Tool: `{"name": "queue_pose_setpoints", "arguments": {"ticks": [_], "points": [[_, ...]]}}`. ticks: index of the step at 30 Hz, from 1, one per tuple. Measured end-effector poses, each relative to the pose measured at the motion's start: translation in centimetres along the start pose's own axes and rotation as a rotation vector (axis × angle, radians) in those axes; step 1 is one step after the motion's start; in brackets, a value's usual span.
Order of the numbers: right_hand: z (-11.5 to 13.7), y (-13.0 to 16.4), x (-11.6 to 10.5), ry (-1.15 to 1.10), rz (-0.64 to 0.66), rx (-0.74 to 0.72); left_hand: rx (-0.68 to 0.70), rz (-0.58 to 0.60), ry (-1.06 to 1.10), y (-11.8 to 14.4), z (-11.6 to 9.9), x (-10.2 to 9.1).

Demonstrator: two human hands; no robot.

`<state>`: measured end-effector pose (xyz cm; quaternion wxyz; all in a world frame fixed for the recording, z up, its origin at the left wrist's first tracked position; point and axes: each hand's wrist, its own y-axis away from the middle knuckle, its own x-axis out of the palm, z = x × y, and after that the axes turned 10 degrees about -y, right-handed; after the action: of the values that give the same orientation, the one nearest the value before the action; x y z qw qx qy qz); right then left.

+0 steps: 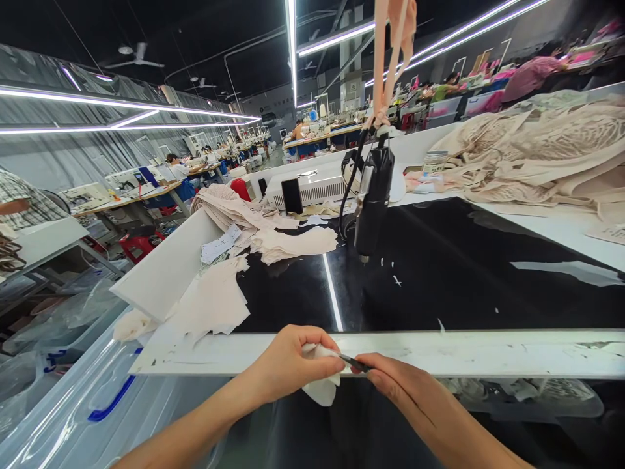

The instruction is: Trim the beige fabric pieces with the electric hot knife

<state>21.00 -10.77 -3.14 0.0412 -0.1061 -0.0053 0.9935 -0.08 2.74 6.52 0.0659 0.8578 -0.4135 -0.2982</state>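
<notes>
Over the table's near edge, my left hand [286, 363] is closed with thumb and fingers pinching a small piece of white fabric [321, 392], whose lower end hangs down. My right hand [407, 385] is wrapped around a small dark tool with a narrow tip [352, 362]; it looks like thread snips, though the fingers hide its handles. Its tip meets the fabric at my left fingertips. Beyond my hands, a black handheld device [375, 202] hangs upright on peach fabric strips [385, 58] above the glossy black tabletop [439, 280].
Cream fabric pieces [297, 242] lie at the back left, with more cut pieces [215, 303] near the left panel [168, 264]. A white vented box [317, 185] and a phone [291, 197] stand behind. Beige fabric [541, 146] is heaped at right. Clear plastic bins [97, 391] sit lower left.
</notes>
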Motion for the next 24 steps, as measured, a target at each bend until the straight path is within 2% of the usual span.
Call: {"name": "queue_pose_setpoints", "arguments": {"ticks": [7,16,24], "points": [[0.0,-0.3,0.0,0.015,0.025,-0.053,-0.008,0.006,-0.017,0.1,0.0,0.0],[0.1,-0.3,0.3,0.05,0.016,-0.133,0.025,-0.034,-0.096,-0.5,1.3,0.3],[-0.3,-0.3,0.7,0.078,0.006,-0.12,0.024,-0.039,-0.133,-0.2,1.1,0.1]]}}
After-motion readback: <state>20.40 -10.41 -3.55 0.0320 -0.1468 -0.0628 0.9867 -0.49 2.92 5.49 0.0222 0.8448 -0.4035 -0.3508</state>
